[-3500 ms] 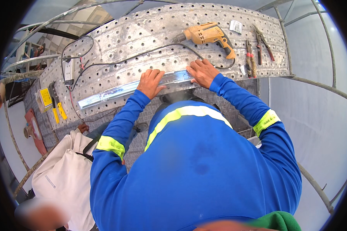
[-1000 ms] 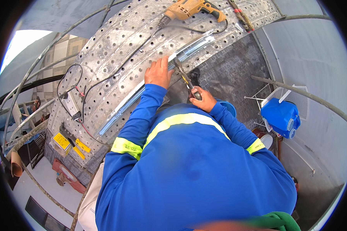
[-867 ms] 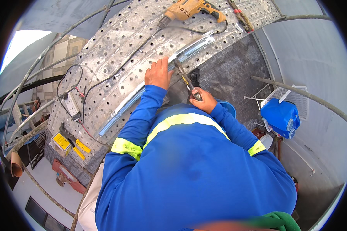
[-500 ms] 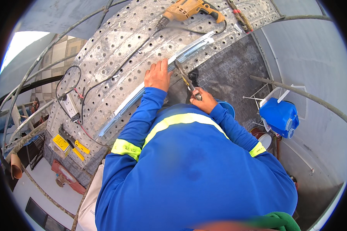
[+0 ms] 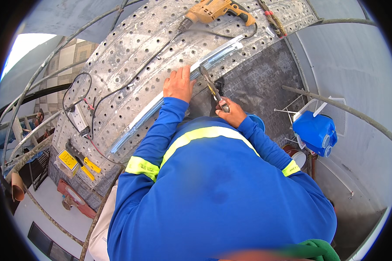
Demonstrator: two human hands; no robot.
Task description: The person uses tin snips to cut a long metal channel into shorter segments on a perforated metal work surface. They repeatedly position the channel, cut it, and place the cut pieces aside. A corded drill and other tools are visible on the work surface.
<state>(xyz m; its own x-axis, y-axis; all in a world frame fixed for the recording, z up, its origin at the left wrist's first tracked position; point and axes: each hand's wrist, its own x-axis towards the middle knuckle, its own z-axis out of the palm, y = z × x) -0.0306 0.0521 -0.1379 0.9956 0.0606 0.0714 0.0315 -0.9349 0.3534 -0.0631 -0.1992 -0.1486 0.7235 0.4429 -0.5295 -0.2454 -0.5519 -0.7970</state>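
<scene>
My left hand [image 5: 179, 85] lies across a long, light metal channel strip [image 5: 147, 109], with its fingers stretched out over the far side. The strip runs slantwise along the near edge of a perforated metal platform [image 5: 117, 82] and continues beyond my hand to the upper right. In my right hand [image 5: 233, 113] is a plier-like metal hand tool [image 5: 212, 88], its fingers closed round the handle end. The dark head of this tool is at the strip's near edge, just right of my left hand. Whether its jaws touch the strip I cannot tell.
An orange power drill [image 5: 211, 11] lies at the platform's far side, its cord trailing left to a power strip [image 5: 79, 119]. A yellow box [image 5: 68, 159] and yellow-handled tools [image 5: 91, 165] lie lower left. Scaffold pipes [image 5: 339, 105] flank me; a blue jug [image 5: 314, 130] stands right.
The tool in my right hand has shifted slightly to the right, its head a little away from my left hand. My left hand and the strip stay in place.
</scene>
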